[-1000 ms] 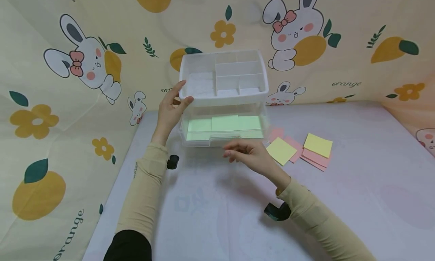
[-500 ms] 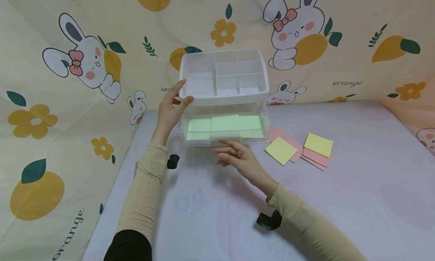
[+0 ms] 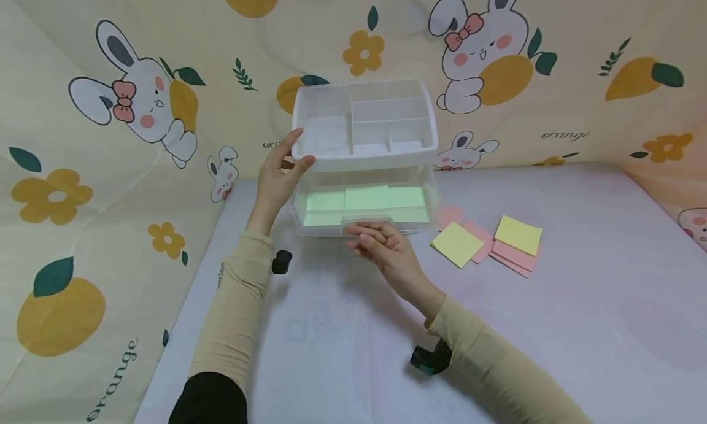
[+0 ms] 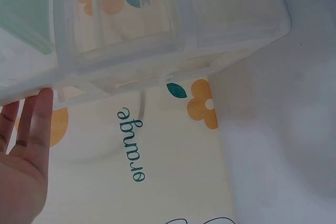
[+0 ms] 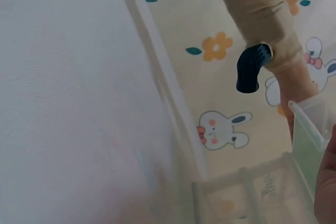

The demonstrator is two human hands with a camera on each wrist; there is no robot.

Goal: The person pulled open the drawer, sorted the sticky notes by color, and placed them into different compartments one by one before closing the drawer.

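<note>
A small drawer box has a white compartment tray (image 3: 364, 161) on top. Below the tray a clear drawer (image 3: 320, 231) sits pulled out, with pale green sticky notes (image 3: 366, 198) inside. My left hand (image 3: 274, 185) holds the tray's left side, its thumb at the front corner; in the left wrist view its fingers lie along the clear casing (image 4: 131, 59). At the drawer's front handle is my right hand (image 3: 389, 252), fingers loosely bent, fingertips at the handle's lip. Whether they touch it is hard to tell. In the right wrist view that hand (image 5: 328, 187) shows only at the edge.
Right of the box lie yellow sticky notes (image 3: 456, 245) over pink ones (image 3: 478, 240), beside another pile with a yellow pad (image 3: 517, 234) on pink pads (image 3: 512, 258). A patterned cloth (image 3: 580, 31) stands behind the pale table (image 3: 331, 362).
My right hand has moved left and slightly up along the drawer's front to its handle. My left hand keeps its hold on the tray. The notes have not moved.
</note>
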